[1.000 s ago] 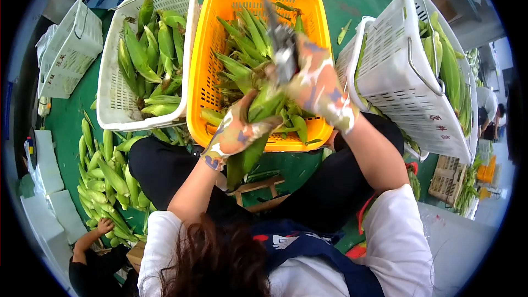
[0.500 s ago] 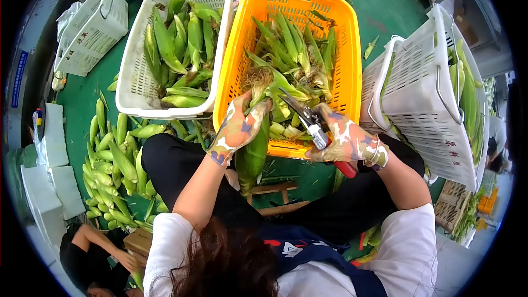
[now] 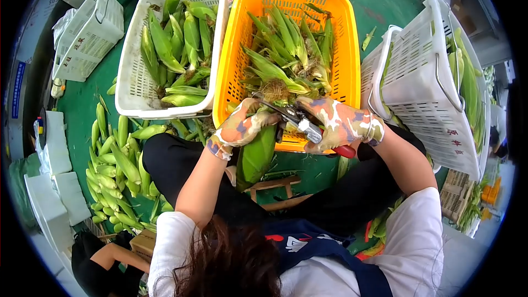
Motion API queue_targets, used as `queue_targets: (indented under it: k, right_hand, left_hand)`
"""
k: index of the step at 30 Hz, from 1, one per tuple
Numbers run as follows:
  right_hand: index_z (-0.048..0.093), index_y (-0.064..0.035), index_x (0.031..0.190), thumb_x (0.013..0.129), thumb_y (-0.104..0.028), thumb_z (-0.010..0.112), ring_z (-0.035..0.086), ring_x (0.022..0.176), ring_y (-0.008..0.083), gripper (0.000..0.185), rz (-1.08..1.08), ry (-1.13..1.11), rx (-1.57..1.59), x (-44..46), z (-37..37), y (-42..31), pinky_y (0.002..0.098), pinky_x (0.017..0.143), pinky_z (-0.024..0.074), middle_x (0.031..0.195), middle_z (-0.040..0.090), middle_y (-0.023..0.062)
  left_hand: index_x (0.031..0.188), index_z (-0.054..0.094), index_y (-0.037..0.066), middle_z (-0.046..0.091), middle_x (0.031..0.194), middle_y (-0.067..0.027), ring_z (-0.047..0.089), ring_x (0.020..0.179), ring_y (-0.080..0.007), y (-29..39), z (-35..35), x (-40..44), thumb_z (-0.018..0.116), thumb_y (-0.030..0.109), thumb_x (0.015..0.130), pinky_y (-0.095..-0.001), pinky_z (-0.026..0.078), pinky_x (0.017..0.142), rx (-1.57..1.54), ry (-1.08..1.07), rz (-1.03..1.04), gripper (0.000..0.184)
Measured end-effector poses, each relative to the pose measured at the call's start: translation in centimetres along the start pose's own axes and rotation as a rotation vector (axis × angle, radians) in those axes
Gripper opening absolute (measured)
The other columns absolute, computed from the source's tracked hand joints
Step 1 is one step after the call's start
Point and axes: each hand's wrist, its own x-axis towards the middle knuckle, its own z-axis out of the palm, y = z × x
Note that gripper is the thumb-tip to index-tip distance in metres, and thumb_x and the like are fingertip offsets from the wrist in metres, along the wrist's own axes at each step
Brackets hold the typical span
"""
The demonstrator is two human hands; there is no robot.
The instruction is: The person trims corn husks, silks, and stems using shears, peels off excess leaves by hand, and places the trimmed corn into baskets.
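My left hand (image 3: 245, 125), in a camouflage-patterned glove, is closed around an ear of corn (image 3: 257, 157) in its green husk. The ear hangs tilted below the hand, over the near edge of the yellow basket (image 3: 233, 38). In my right hand (image 3: 340, 125), gloved alike, are red-handled pruning shears (image 3: 309, 131). Their blades reach left to the upper end of the ear, beside my left fingers; whether they touch it I cannot tell. Cut husk tips and silk (image 3: 286, 58) lie in the yellow basket just beyond both hands.
A white basket (image 3: 127, 71) of husked-on corn stands left of the yellow one. Corn ears (image 3: 113, 170) are piled on the green floor at the left. Stacked white baskets (image 3: 412, 66) rise at the right. Another person's arm (image 3: 118, 253) shows at lower left.
The shears have moved left, their blades now at the top of the ear. The silk tuft above my left hand is no longer there; a similar tuft lies in the yellow basket.
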Motion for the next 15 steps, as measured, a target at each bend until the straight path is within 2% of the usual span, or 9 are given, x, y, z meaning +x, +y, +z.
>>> queue_targets:
  k: [4,6,7,8,10,11,13,14,15]
  right_hand:
    - [0.057,-0.0014,0.081,0.064,-0.024,0.070,0.056,0.064,0.0194,0.031,0.349,0.136,0.257,1.0,1.1,3.0,0.0332,0.060,0.0458,0.070,0.060,0.0104]
    - [0.060,-0.0012,0.078,0.069,-0.023,0.068,0.055,0.061,0.0147,0.025,0.342,0.315,0.532,1.7,-0.1,6.5,0.0315,0.059,0.0449,0.065,0.061,0.0065]
    - [0.064,-0.0002,0.087,0.072,-0.027,0.069,0.056,0.069,0.0147,0.031,0.178,0.399,0.597,0.8,0.1,6.9,0.0314,0.061,0.0458,0.078,0.062,0.0101]
    - [0.058,0.0011,0.101,0.070,-0.036,0.071,0.056,0.077,0.0180,0.050,0.326,0.247,0.543,0.4,0.0,7.2,0.0317,0.067,0.0461,0.089,0.060,0.0139]
    - [0.046,0.0028,0.124,0.065,-0.050,0.073,0.054,0.091,0.0239,0.083,0.566,0.058,0.402,0.0,0.1,4.4,0.0324,0.076,0.0461,0.105,0.055,0.0195]
    - [0.047,0.0024,0.117,0.064,-0.051,0.074,0.054,0.089,0.0234,0.080,0.527,0.052,0.310,-0.6,0.8,3.9,0.0326,0.075,0.0456,0.100,0.056,0.0175]
    - [0.048,-0.0022,0.098,0.066,-0.042,0.076,0.050,0.079,0.0187,0.059,0.412,0.084,0.313,-1.9,1.3,1.3,0.0314,0.068,0.0424,0.084,0.051,0.0088]
    - [0.047,-0.0064,0.086,0.069,-0.033,0.076,0.045,0.069,0.0145,0.043,0.338,0.115,0.415,-2.5,1.7,0.3,0.0299,0.061,0.0398,0.072,0.046,0.0022]
    - [0.046,-0.0058,0.088,0.068,-0.031,0.077,0.046,0.070,0.0137,0.044,0.327,0.121,0.234,-2.8,2.4,0.4,0.0306,0.062,0.0403,0.073,0.046,0.0017]
  left_hand:
    - [0.116,0.036,-0.002,0.053,0.098,-0.0196,0.056,0.088,-0.0285,-0.3,-0.3,0.8,0.043,0.014,0.093,-0.0384,0.048,0.079,0.392,-0.064,0.136,0.029]
    - [0.108,0.039,-0.004,0.052,0.089,-0.0201,0.056,0.081,-0.0300,1.0,0.7,1.0,0.044,0.016,0.093,-0.0395,0.048,0.074,0.424,-0.045,-0.107,0.026]
    - [0.107,0.040,-0.005,0.052,0.089,-0.0206,0.056,0.082,-0.0307,0.7,0.7,0.6,0.044,0.020,0.093,-0.0404,0.048,0.073,0.264,0.107,-0.058,0.030]
    - [0.106,0.041,-0.006,0.053,0.089,-0.0210,0.055,0.082,-0.0315,0.3,0.2,0.5,0.045,0.024,0.093,-0.0414,0.048,0.072,0.096,0.261,-0.003,0.033]
    - [0.102,0.045,-0.005,0.055,0.086,-0.0195,0.057,0.078,-0.0318,1.2,-0.8,0.3,0.036,0.040,0.092,-0.0428,0.049,0.070,0.367,0.245,0.126,0.047]
    - [0.100,0.047,-0.004,0.056,0.084,-0.0188,0.057,0.076,-0.0320,1.7,-1.2,0.2,0.032,0.047,0.091,-0.0436,0.049,0.068,0.500,0.250,0.193,0.055]
    - [0.108,0.047,0.000,0.058,0.095,-0.0195,0.061,0.082,-0.0274,5.7,1.2,0.0,0.044,0.036,0.091,-0.0303,0.051,0.066,0.092,0.003,0.198,0.040]
    - [0.096,0.052,0.001,0.060,0.082,-0.0155,0.062,0.071,-0.0265,7.2,1.7,0.3,0.033,0.045,0.091,-0.0334,0.051,0.060,0.050,0.109,0.424,0.049]
    - [0.090,0.053,0.003,0.061,0.076,-0.0142,0.062,0.065,-0.0259,8.9,2.4,-0.4,0.038,0.041,0.091,-0.0358,0.052,0.058,0.561,0.518,0.580,0.040]
